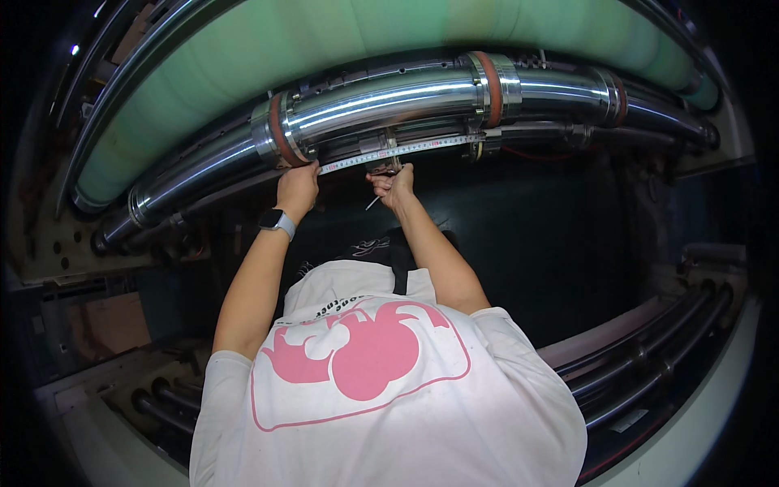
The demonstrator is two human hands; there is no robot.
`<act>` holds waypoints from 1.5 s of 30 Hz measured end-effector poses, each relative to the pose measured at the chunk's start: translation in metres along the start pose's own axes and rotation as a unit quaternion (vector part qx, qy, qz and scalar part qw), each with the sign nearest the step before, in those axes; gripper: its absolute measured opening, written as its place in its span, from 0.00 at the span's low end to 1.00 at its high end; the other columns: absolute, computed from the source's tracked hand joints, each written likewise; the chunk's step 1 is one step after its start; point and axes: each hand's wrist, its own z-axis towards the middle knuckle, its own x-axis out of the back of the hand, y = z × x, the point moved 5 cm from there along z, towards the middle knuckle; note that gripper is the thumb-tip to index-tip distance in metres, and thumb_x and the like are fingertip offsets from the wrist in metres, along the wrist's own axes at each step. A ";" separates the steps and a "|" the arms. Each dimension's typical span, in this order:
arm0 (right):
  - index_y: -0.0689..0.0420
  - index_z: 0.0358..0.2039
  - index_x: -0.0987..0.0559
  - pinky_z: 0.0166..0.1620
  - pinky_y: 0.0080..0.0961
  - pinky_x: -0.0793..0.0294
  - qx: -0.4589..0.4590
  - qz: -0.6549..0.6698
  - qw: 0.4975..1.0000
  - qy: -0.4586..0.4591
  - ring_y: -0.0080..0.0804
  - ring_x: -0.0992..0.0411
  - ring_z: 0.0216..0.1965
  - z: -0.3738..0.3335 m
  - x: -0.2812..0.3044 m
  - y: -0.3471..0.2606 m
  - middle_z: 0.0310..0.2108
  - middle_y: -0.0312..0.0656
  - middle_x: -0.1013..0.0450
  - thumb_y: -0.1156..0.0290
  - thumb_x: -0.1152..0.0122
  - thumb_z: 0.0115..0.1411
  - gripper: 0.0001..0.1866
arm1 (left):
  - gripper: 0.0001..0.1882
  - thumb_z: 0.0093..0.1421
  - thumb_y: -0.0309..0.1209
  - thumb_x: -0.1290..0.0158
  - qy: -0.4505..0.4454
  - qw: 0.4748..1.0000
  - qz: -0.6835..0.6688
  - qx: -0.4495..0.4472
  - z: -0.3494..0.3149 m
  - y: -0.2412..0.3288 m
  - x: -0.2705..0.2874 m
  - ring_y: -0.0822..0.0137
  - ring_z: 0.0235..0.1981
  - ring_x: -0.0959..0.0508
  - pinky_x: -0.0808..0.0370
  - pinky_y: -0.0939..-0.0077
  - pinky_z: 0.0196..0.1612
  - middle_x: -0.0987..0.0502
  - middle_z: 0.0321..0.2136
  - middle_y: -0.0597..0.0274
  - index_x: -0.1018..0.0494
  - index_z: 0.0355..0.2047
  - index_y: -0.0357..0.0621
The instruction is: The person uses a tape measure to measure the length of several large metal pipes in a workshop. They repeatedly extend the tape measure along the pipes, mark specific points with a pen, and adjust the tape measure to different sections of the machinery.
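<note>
A white tape measure stretches along the lower shaft, sloping up to the right. My left hand, wearing a watch on the wrist, is closed at the tape's left end, beside a roller's orange ring. Most of what lies inside that grip is hidden. Just below the middle of the tape is my right hand, fingers closed around a thin metal rod whose end sticks out at lower left. Its fingertips are next to a small metal bracket on the shaft.
Above the tape runs a shiny metal shaft with collars and orange rings. A wide green roller curves behind it. More dark rollers lie at the lower right. A thin red line hangs under the shaft.
</note>
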 end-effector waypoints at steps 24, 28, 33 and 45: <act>0.56 0.34 0.34 0.11 0.17 0.50 0.010 -0.280 0.953 0.112 0.21 0.46 0.10 -0.049 0.070 0.008 0.18 0.42 0.32 0.45 0.60 0.59 0.24 | 0.09 0.57 0.34 0.56 0.004 0.995 -0.086 -0.046 -0.013 0.006 0.006 0.46 0.27 0.28 0.32 0.55 0.29 0.28 0.21 0.47 0.32 0.27 0.42; 0.56 0.31 0.31 0.15 0.23 0.39 0.062 -0.498 0.865 0.010 0.28 0.36 0.14 -0.084 0.056 0.008 0.19 0.42 0.31 0.55 0.53 0.59 0.16 | 0.14 0.59 0.40 0.57 -0.122 0.980 -0.148 -0.049 -0.028 0.017 -0.010 0.45 0.26 0.28 0.32 0.55 0.28 0.29 0.20 0.45 0.33 0.26 0.41; 0.57 0.28 0.28 0.34 0.37 0.31 0.189 -0.824 0.528 -0.079 0.46 0.30 0.30 -0.164 -0.030 -0.015 0.26 0.48 0.30 0.61 0.49 0.56 0.12 | 0.25 0.59 0.50 0.60 -0.277 0.946 -0.169 0.012 -0.045 0.021 -0.040 0.44 0.31 0.27 0.31 0.56 0.35 0.27 0.26 0.41 0.29 0.31 0.38; 0.54 0.25 0.26 0.32 0.31 0.29 0.350 -0.907 0.231 -0.031 0.35 0.29 0.34 -0.121 -0.057 -0.060 0.27 0.40 0.30 0.66 0.49 0.51 0.07 | 0.41 0.56 0.61 0.68 -0.376 0.862 -0.053 0.335 -0.185 -0.154 -0.109 0.46 0.51 0.36 0.39 0.60 0.53 0.35 0.48 0.36 0.37 0.49 0.31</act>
